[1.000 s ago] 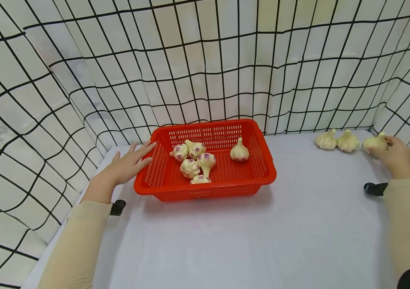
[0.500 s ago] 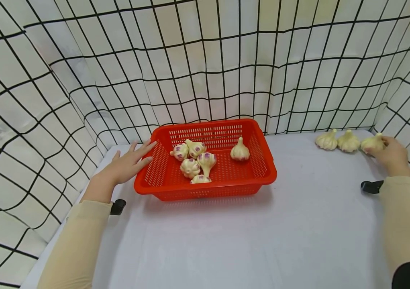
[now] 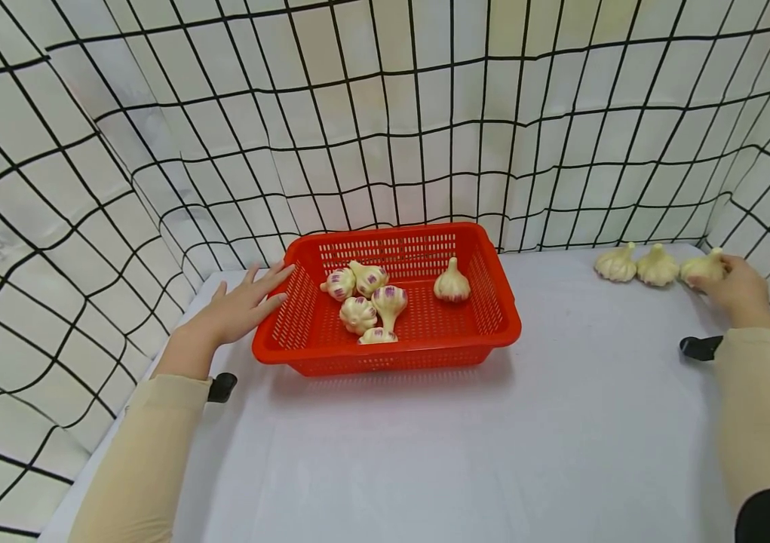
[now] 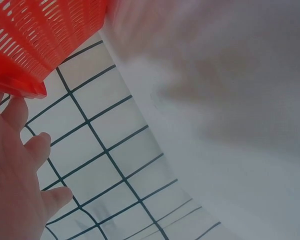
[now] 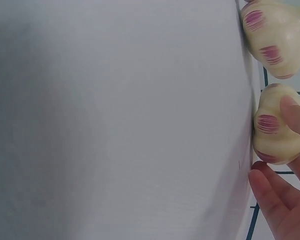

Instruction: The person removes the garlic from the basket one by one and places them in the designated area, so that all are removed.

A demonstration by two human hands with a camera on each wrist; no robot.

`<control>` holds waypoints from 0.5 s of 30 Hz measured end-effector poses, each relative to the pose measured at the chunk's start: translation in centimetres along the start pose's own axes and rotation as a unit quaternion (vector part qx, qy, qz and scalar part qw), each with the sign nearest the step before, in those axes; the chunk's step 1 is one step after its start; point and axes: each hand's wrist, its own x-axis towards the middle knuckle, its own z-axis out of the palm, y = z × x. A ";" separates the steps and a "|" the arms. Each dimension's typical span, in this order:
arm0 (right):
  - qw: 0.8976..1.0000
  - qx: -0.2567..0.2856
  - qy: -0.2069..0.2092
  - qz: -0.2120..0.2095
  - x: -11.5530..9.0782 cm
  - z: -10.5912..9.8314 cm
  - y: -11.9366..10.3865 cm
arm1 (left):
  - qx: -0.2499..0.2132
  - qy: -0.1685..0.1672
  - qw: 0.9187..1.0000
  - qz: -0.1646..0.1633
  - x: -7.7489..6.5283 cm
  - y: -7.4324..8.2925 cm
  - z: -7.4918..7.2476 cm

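Fingers spread, my left hand (image 3: 231,309) rests against the left rim of a red plastic basket (image 3: 391,363). In the left wrist view the fingertips touch the underside of the basket rim (image 4: 20,85). At the far right my right hand (image 3: 743,290) holds a garlic bulb (image 3: 702,267) on the white table; the thumb and fingers lie around the bulb in the right wrist view (image 5: 277,125). Beside it, two more garlic bulbs, one in the middle (image 3: 658,267) and one on the left (image 3: 616,264), complete a row of three.
Inside the basket, several purple-streaked garlic bulbs (image 3: 390,300) cluster at the left, and a single bulb (image 3: 452,282) stands at the right. A black wire grid (image 3: 451,121) backed with white encloses the white table (image 3: 466,445) at the back and sides.
Over the last second my right hand has shifted the held garlic bulb slightly left, nearer the other two. My left hand and the basket have stayed in place.
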 end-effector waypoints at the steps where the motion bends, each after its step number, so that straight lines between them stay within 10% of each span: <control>1: 1.000 -0.002 -0.001 -0.002 0.0 0.0 -0.1 | 0.000 0.001 1.000 0.000 0.0 0.0 0.0; 15: 1.000 -0.008 -0.027 0.002 0.2 -0.1 0.0 | -0.001 0.000 1.000 -0.002 -0.2 0.2 0.1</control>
